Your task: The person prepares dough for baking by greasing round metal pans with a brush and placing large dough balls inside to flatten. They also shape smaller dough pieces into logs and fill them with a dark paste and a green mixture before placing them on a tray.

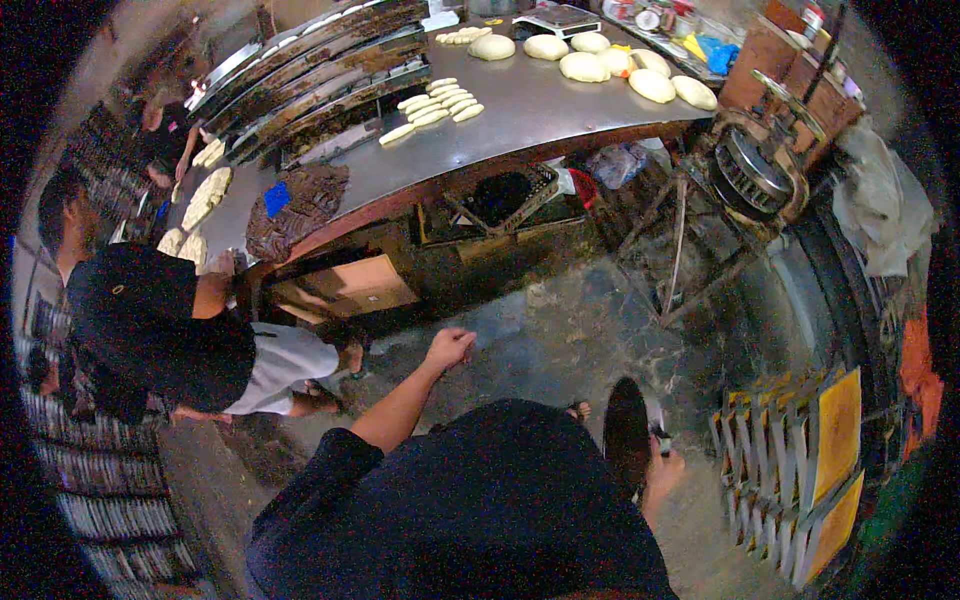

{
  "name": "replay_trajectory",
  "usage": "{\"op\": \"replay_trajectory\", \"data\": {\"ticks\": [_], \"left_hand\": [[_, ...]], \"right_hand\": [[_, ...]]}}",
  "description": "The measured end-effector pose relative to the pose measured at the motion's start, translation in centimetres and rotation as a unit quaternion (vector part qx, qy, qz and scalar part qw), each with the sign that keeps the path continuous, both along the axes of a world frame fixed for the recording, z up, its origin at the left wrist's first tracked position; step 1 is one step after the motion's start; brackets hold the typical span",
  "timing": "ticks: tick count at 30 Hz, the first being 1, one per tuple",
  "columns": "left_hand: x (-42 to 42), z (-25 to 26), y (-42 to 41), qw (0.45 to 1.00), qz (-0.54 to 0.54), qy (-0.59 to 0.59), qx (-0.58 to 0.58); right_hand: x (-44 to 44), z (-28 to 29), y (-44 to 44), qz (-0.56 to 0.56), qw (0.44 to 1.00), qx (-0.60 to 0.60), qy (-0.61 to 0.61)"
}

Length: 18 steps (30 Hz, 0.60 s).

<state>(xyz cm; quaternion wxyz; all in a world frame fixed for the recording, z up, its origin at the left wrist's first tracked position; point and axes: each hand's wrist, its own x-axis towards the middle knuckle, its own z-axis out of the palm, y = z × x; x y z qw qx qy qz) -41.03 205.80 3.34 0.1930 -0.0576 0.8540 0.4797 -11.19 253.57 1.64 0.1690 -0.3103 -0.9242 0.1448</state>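
My left hand (451,349) is held out over the floor with its fingers curled together, and nothing shows in it. Lower right, my right hand (666,469) grips a small dark-handled tool (660,441); its exact kind is unclear. A long, dark, round-ended object (625,424) lies just left of that hand; whether it belongs to the tool cannot be told. Beyond my hands, round dough pieces (585,67) and short dough strips (430,118) rest on a metal-topped worktable (517,112). A dark brown mass (296,214) with a blue scraper (277,199) on it sits at the table's left.
A co-worker in a dark shirt (142,315) stands at left, another person (169,135) behind. Stacked trays (322,75) rise over the table. A machine with a metal drum (754,171) stands at right, above racked yellowish trays (836,442). A cardboard box (367,289) is under the table.
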Motion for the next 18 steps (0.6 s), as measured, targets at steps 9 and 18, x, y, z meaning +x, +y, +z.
{"op": "replay_trajectory", "data": {"ticks": [9,18], "left_hand": [[-7.9,-4.8,4.2,0.94,0.285,-0.019,0.187],[-40.3,9.4,12.0,0.928,0.266,0.083,0.25]], "right_hand": [[-36.7,15.9,0.7,0.225,0.958,-0.166,0.07],[-65.6,23.9,-2.8,-0.005,0.644,-0.74,0.197]]}}
